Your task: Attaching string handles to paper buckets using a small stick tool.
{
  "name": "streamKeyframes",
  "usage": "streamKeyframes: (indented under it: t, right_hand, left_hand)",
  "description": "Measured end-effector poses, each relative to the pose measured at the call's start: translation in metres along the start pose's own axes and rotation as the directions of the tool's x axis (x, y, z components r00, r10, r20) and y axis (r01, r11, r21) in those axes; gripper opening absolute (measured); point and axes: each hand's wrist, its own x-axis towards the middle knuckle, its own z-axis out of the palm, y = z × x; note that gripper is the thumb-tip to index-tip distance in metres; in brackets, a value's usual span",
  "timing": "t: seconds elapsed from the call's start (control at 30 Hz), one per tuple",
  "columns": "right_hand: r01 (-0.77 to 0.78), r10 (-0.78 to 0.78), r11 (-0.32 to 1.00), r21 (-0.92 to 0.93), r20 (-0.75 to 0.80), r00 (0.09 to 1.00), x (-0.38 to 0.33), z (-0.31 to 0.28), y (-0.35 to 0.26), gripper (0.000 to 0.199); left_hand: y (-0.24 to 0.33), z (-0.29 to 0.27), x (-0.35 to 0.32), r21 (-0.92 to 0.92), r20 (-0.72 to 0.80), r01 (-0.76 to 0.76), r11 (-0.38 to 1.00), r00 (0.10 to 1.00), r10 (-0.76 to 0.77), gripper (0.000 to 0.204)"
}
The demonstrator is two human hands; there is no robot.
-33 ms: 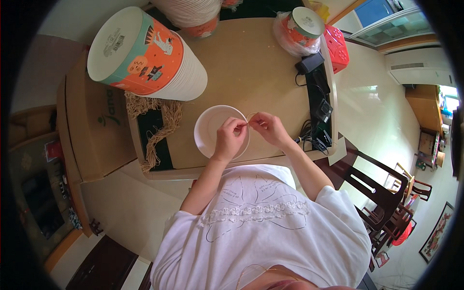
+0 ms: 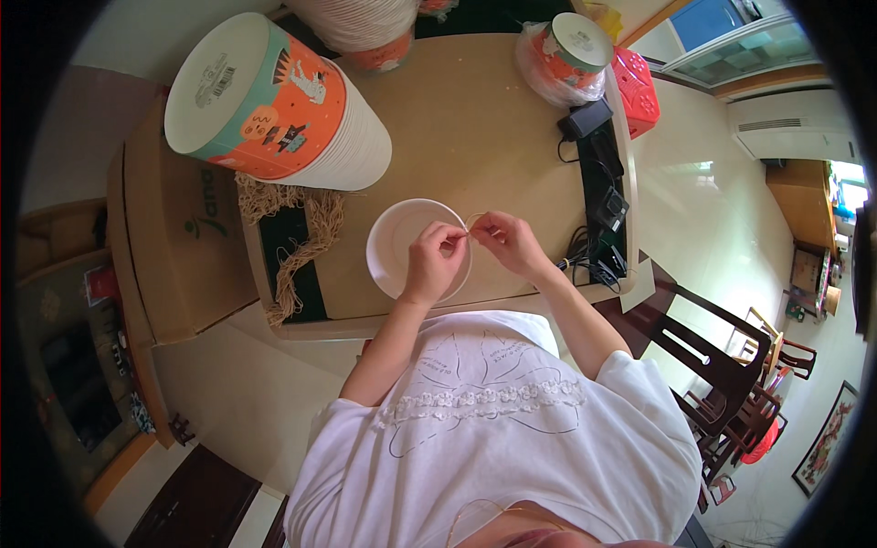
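Thin tan cord [image 2: 474, 216] was at the fingertips, by the R rim of the white tub [image 2: 387, 248]; L hand [image 2: 437, 259] and R hand [image 2: 512, 245] each had thumb + fingers pinched together, apparently on it. Progress, my est.: partway w/ this tub, cord being in the grip; couldn't tell if knotted or attached. Tub sat mouth-up under L hand, bare inside where visible. Left of the grip, loose cord bundle [image 2: 320, 230], prob. unused. Up-left, nested orange/teal paper tubs [image 2: 292, 110], bottoms up, prob. still to do. Far up-right on the counter [image 2: 475, 119], small tub [image 2: 583, 42] in plastic wrap [image 2: 546, 80], contents unseen.
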Motion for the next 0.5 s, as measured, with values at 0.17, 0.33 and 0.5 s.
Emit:
streamKeyframes:
  t: [0.17, 0.33, 0.5]
  right_hand:
    - [-0.055, 0.054, 0.994, 0.092, 0.005, 0.999, 0.0011, -0.0013, 0.0012, 0.011]
    - [-0.015, 0.014, 0.997, 0.078, 0.022, 1.000, 0.0015, -0.0034, 0.0011, 0.011]
    - [-0.017, 0.015, 0.997, 0.079, 0.032, 0.999, 0.0025, -0.0029, 0.0026, 0.011]
  left_hand:
    - [-0.0027, -0.0035, 0.0011, -0.074, 0.019, 0.035, 0.997, 0.999, -0.034, 0.004]
    - [-0.0031, -0.0044, 0.0022, -0.076, 0.027, 0.040, 0.996, 0.999, -0.038, 0.004]
    - [-0.0074, -0.0030, 0.0029, -0.046, 0.014, 0.023, 0.999, 1.000, -0.022, 0.003]
